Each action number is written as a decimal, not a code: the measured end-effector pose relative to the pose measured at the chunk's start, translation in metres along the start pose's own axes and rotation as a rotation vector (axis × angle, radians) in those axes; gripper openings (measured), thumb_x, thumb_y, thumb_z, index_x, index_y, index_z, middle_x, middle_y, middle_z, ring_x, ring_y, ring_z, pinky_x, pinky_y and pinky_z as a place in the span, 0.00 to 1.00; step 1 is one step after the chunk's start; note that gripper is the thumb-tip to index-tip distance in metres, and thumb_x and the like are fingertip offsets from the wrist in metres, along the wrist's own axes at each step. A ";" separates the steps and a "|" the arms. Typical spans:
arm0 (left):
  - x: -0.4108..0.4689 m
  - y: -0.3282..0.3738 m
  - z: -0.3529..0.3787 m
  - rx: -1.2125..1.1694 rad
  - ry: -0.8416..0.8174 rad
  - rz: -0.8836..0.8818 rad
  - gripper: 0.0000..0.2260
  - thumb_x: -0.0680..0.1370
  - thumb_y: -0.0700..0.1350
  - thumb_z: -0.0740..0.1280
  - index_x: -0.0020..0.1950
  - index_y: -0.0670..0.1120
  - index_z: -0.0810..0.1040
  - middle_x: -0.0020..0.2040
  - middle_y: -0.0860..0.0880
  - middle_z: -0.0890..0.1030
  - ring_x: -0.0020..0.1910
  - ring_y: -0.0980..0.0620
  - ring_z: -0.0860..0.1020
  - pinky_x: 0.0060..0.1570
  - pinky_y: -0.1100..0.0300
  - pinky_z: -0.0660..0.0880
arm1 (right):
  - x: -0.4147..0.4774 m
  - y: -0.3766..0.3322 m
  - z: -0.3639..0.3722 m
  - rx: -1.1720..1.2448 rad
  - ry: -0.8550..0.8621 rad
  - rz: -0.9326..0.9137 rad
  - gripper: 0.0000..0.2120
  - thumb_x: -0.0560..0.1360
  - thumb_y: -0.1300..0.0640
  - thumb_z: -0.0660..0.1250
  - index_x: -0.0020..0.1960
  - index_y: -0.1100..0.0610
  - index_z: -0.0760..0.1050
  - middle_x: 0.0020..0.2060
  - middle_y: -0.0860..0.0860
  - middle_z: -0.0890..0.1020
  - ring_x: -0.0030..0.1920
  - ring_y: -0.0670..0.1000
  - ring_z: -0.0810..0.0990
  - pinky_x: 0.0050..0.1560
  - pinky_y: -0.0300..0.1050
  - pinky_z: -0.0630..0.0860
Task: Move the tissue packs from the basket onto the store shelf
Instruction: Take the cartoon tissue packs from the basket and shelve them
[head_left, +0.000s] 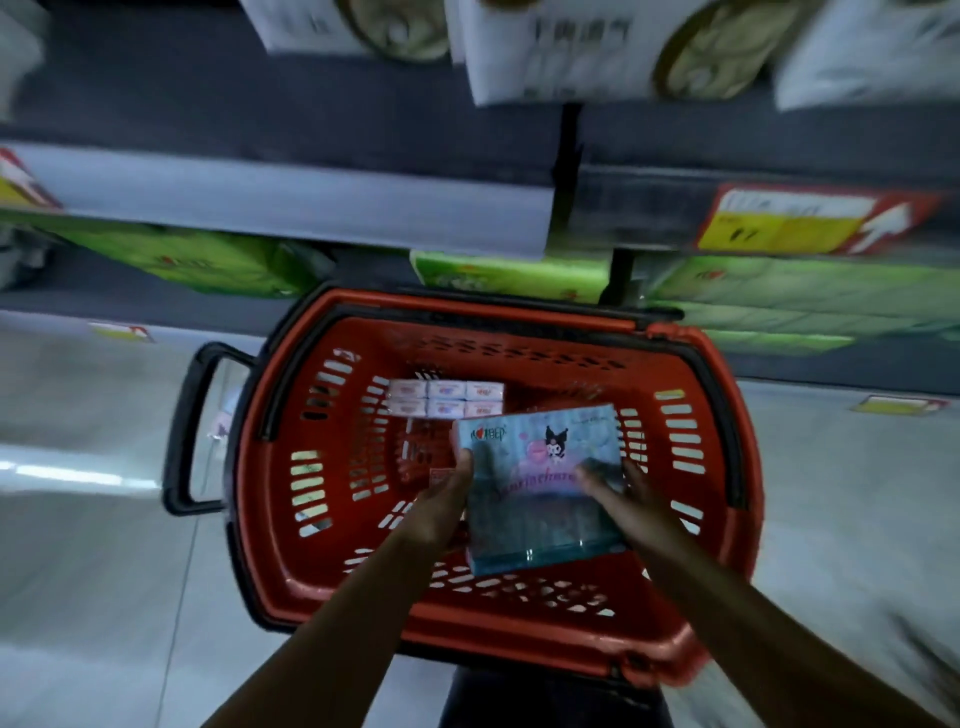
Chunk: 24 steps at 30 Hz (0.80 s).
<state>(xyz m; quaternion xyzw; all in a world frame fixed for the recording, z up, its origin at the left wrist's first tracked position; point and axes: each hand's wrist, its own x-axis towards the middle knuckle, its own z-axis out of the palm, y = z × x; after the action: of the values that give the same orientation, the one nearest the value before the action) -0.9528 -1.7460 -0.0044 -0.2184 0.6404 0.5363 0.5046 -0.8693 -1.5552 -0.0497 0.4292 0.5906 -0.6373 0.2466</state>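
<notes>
Tissue pack, a pale-blue plastic-wrapped block (540, 483), hangs over the red plastic basket's (519, 626) right half. Our left hand (447, 501) and right hand (631, 501) grip its sides, fingers (464, 460) curled. We should keep it level up to the grey metal shelf (280, 195).

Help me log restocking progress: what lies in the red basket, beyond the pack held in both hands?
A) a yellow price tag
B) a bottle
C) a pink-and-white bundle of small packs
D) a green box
C: a pink-and-white bundle lies at the far end of the basket, beyond the blue pack that the left hand and right hand hold.
</notes>
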 end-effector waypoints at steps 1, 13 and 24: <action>-0.010 0.008 -0.001 0.014 0.002 0.016 0.23 0.77 0.63 0.55 0.62 0.51 0.77 0.58 0.46 0.82 0.55 0.45 0.81 0.54 0.48 0.79 | -0.008 -0.008 0.000 -0.037 -0.001 -0.002 0.48 0.55 0.24 0.68 0.68 0.48 0.66 0.63 0.50 0.76 0.59 0.55 0.78 0.61 0.59 0.74; -0.127 0.110 0.006 0.022 0.115 0.181 0.18 0.75 0.57 0.64 0.51 0.44 0.80 0.45 0.45 0.86 0.43 0.48 0.85 0.40 0.55 0.81 | -0.136 -0.119 -0.009 0.053 0.075 -0.217 0.17 0.73 0.46 0.67 0.60 0.49 0.71 0.49 0.41 0.79 0.47 0.40 0.76 0.45 0.38 0.72; -0.247 0.182 0.024 0.066 0.136 0.312 0.23 0.71 0.61 0.65 0.53 0.43 0.81 0.46 0.45 0.86 0.46 0.46 0.85 0.53 0.43 0.79 | -0.242 -0.199 -0.022 0.108 0.141 -0.302 0.11 0.72 0.49 0.70 0.53 0.48 0.76 0.48 0.52 0.84 0.47 0.52 0.83 0.50 0.55 0.80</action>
<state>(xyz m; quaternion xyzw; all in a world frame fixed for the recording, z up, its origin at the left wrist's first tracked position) -0.9947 -1.7285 0.3000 -0.1356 0.7165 0.5707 0.3776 -0.9034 -1.5443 0.2627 0.3921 0.6290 -0.6662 0.0824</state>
